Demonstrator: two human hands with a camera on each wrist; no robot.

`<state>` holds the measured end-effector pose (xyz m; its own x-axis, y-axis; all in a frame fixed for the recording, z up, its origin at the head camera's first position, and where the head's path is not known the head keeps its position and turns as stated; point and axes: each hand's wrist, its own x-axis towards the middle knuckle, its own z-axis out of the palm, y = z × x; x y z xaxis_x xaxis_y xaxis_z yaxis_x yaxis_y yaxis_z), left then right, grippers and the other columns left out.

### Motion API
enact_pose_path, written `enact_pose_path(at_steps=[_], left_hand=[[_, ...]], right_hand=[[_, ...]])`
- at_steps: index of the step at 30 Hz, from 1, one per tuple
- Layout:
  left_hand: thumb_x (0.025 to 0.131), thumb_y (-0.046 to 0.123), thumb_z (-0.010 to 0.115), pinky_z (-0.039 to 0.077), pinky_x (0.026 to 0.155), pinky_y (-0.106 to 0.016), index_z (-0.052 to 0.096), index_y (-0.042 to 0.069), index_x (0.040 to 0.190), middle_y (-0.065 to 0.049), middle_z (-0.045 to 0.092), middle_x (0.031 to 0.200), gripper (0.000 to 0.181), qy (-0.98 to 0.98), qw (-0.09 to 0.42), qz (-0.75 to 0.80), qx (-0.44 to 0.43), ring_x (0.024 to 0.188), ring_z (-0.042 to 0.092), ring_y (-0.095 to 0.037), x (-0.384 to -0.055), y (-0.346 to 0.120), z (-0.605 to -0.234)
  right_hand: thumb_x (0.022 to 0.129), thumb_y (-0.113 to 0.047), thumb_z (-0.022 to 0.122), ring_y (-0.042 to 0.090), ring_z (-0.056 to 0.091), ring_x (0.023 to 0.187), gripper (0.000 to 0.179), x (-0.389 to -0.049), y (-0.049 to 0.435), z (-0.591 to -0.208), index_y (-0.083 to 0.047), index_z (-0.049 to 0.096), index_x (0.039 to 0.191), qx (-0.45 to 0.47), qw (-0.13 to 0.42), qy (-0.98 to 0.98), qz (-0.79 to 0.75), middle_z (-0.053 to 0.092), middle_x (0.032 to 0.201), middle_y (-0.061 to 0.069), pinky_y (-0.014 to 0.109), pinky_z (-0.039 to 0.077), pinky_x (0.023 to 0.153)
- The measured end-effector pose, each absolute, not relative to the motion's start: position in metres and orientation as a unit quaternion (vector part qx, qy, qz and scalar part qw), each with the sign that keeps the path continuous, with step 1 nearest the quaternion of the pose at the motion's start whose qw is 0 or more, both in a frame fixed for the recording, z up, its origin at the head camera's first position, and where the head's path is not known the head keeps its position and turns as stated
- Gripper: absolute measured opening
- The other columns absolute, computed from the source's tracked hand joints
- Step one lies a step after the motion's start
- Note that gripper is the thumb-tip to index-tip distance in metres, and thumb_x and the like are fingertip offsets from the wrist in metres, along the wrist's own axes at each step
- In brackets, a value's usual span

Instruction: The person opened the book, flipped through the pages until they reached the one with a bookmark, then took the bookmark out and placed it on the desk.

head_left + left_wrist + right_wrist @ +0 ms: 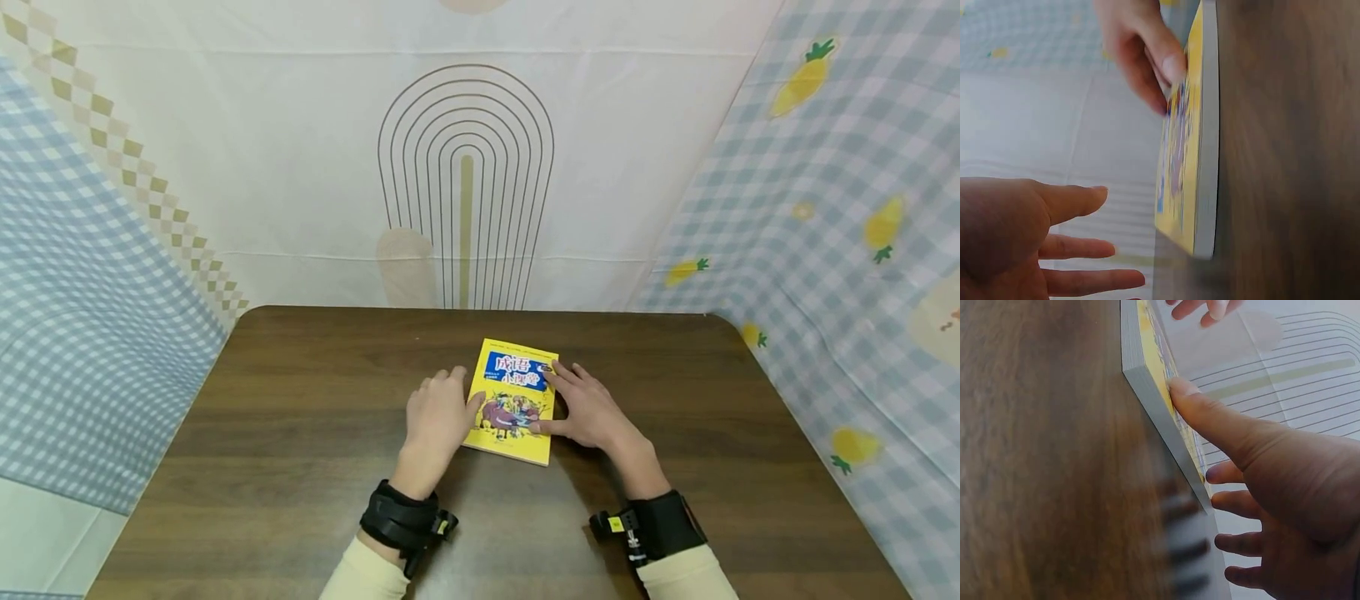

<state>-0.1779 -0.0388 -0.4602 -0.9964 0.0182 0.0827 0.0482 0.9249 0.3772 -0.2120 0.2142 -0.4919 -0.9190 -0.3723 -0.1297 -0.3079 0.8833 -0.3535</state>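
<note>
A yellow paperback book [512, 402] with a blue title panel and a cartoon picture lies face up on the brown table [300, 467]. My left hand [438, 412] is beside its left edge, fingers extended; the left wrist view shows a gap between this hand [1035, 237] and the book [1179, 150]. On the opposite side, my right hand [592, 408] touches the book with its thumb on the cover. The right wrist view shows the fingers of this hand [1291, 487] spread along the book's edge [1163, 406], not curled round it.
A white cloth [300, 150] with a line-arch print hangs behind the table. Blue checked cloth [90, 292] borders the left side, and checked cloth with fruit prints [810, 250] the right. Each wrist wears a black camera strap [405, 517].
</note>
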Motion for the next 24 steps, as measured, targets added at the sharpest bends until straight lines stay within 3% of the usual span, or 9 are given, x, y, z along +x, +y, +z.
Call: enact_pose_path(at_steps=[5, 11, 17, 24], left_hand=[[0.098, 0.045, 0.077, 0.055, 0.096, -0.058, 0.062, 0.005, 0.145, -0.024, 0.061, 0.141, 0.063, -0.977, 0.016, -0.214, -0.007, 0.125, 0.062, -0.043, -0.185, -0.054, -0.468], [0.102, 0.051, 0.068, 0.037, 0.114, -0.067, 0.052, 0.006, 0.155, -0.026, 0.042, 0.161, 0.071, -0.976, -0.032, -0.215, -0.001, 0.15, 0.035, -0.049, -0.193, -0.069, -0.482], [0.104, 0.06, 0.059, 0.025, 0.118, -0.072, 0.039, 0.01, 0.164, -0.023, 0.028, 0.17, 0.081, -0.976, -0.071, -0.207, -0.009, 0.157, 0.02, -0.049, -0.194, -0.073, -0.486], [0.104, 0.062, 0.057, 0.021, 0.12, -0.072, 0.036, 0.01, 0.165, -0.022, 0.022, 0.172, 0.083, -0.977, -0.092, -0.188, -0.024, 0.159, 0.015, -0.047, -0.192, -0.075, -0.483]], right_hand=[[0.084, -0.065, 0.082, 0.049, 0.02, 0.157, 0.103, -0.211, 0.211, -0.491, -0.009, 0.043, 0.162, -0.175, 0.1, 0.964, -0.173, 0.027, 0.172, 0.016, 0.069, 0.023, 0.12], [0.082, -0.069, 0.081, 0.046, 0.019, 0.158, 0.107, -0.21, 0.207, -0.494, -0.011, 0.042, 0.163, -0.173, 0.108, 0.963, -0.176, 0.026, 0.174, 0.012, 0.069, 0.024, 0.12], [0.082, -0.069, 0.081, 0.045, 0.017, 0.159, 0.107, -0.21, 0.206, -0.496, -0.012, 0.041, 0.164, -0.168, 0.114, 0.963, -0.177, 0.025, 0.174, 0.01, 0.068, 0.025, 0.12], [0.083, -0.067, 0.082, 0.046, 0.016, 0.159, 0.108, -0.21, 0.204, -0.497, -0.012, 0.039, 0.164, -0.172, 0.115, 0.961, -0.183, 0.026, 0.174, 0.01, 0.069, 0.028, 0.118]])
